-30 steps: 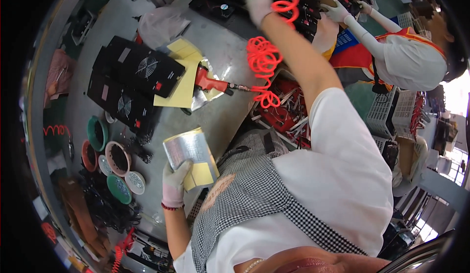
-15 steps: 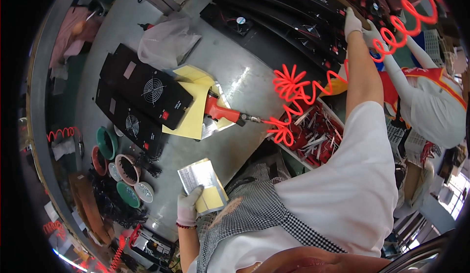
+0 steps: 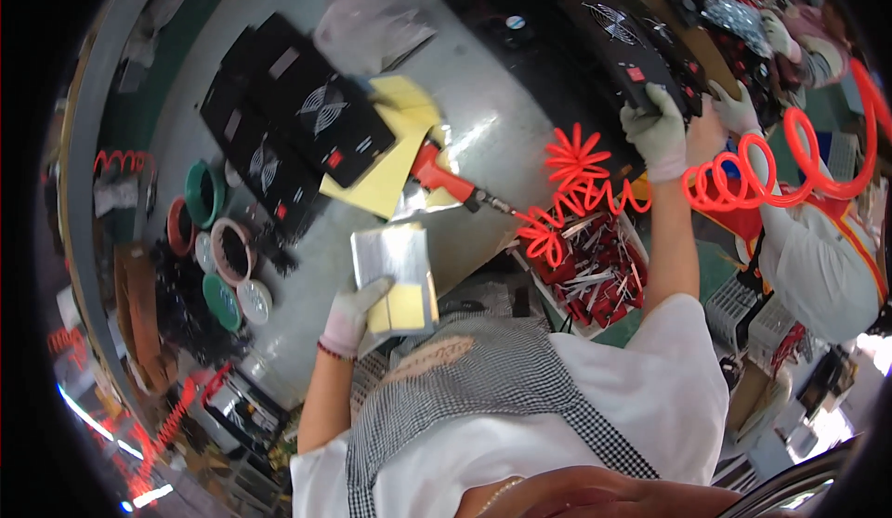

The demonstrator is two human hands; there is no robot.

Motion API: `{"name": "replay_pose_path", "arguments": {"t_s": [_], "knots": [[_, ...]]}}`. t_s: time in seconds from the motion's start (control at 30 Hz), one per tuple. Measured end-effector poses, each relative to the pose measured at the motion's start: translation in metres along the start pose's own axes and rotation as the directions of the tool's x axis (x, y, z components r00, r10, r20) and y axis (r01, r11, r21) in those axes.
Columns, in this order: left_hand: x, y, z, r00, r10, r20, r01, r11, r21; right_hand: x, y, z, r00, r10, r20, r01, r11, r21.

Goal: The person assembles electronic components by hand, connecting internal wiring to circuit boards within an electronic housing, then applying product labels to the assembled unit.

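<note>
My gloved left hand holds a small stack of silver-and-yellow label sheets, its thumb lying on top, in front of my checked apron. At the far right my gloved right hand grips the near end of a black metal casing panel with a round fan grille and a red switch. Its fingers curl over the panel's edge, beside other black panels. Two more black panels with grilles and red switches lie at left on the table. Between them and me, a red air screwdriver rests on yellow sheets.
A red coiled air hose loops across the right side. Below it stands a box of red and white parts. Several small bowls sit at left. A co-worker's gloved hand is close to my right hand. A plastic bag lies behind.
My right hand has come nearer and now grips a black panel pulled toward me. The label stack stays in my left hand, turned more upright. The view has shifted.
</note>
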State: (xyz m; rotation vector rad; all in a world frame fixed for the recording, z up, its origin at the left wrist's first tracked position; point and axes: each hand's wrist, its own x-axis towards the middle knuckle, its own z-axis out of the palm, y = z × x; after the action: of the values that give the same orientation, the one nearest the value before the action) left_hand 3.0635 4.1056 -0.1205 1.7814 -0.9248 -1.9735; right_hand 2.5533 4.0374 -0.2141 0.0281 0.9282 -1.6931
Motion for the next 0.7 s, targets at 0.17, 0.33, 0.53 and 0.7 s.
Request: {"name": "replay_pose_path", "arguments": {"t_s": [0.17,0.33,0.53,0.7], "knots": [[0.000,0.000,-0.011,0.995,0.096,0.020,-0.093,0.990,-0.106,-0.106,0.059,0.050,0.991,-0.008,0.133,0.008,1.000,-0.001],[-0.010,-0.011,-0.047,0.984,0.167,-0.059,-0.173,0.976,-0.132,-0.206,0.102,0.063,0.976,-0.031,0.217,0.129,0.882,-0.454],[-0.035,-0.003,-0.090,0.927,0.355,-0.118,-0.358,0.934,-0.009,-0.245,0.164,0.075,0.935,0.239,0.262,-0.147,0.933,-0.329],[-0.059,0.007,-0.123,0.914,0.405,0.020,-0.403,0.903,0.152,-0.273,0.194,0.094,0.912,0.245,0.329,-0.082,0.895,-0.439]]}}
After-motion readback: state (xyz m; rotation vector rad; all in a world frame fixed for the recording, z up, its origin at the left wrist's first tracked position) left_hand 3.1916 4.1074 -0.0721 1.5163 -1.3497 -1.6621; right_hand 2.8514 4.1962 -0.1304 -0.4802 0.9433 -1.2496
